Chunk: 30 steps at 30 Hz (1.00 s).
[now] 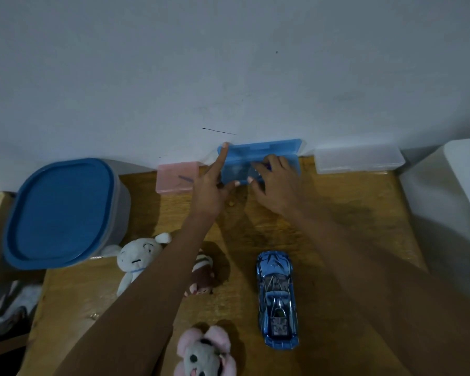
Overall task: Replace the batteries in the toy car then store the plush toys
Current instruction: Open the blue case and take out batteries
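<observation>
While the left hand (pixel 210 185) props the lid of the translucent blue plastic case (pixel 261 158) with a straight forefinger, the right hand (pixel 276 183) reaches inside, fingers curled — whether around anything I cannot tell. Judging by this, tools or batteries are being fetched. The shiny blue toy car (pixel 277 301) waits untouched nearer the body — bare wooden tabletop (pixel 350 213) between, wall close behind.

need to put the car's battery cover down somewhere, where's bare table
Bare wood lies right of the toy car, toward the white box, and below the clear case. Crowded on the left: the white plush, brown plush and pink plush cluster beside the blue-lidded tub.
</observation>
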{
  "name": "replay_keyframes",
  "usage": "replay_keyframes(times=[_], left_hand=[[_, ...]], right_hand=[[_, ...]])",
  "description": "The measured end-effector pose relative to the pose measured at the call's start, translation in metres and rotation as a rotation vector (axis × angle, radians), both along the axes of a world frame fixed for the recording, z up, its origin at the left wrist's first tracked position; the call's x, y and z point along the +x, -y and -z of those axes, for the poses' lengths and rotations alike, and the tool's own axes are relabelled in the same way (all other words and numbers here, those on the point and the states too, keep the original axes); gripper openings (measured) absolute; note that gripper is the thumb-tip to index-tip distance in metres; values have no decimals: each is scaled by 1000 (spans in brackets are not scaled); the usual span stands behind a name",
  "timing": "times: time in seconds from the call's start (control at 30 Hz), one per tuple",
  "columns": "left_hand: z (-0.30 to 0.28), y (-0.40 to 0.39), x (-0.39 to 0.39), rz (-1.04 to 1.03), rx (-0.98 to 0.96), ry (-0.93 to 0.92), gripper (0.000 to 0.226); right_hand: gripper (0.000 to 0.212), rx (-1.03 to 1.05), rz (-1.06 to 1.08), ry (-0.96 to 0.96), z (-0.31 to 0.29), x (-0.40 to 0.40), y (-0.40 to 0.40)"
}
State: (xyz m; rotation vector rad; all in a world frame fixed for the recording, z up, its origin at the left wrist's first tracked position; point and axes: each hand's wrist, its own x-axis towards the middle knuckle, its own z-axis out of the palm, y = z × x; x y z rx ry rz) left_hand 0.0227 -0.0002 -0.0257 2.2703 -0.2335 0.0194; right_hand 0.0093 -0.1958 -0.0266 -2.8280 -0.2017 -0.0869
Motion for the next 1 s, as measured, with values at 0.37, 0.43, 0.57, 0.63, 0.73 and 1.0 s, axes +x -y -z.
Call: replay_keyframes(times=[0.37,0.43,0.57,0.63,0.73,1.0], left_hand=[[4,6,-3,-52,0,62,102],[5,6,-3,-58,1,65,102],[5,5,-3,-40,11,74,102],[6,5,-2,-34,14,71,102],[6,5,-2,-39,32,79,104],[6,7,-3,-48,68,93,107]], right_hand=[[52,-131,-17,9,3,-9,1],[51,-147,3,40,4,-12,1],[50,-151,27,27,1,-11,0],[47,-146,19,31,0,-10,1],[45,-130,9,46,-1,-9,2],[34,71,-65,-7,-5,6,11]])
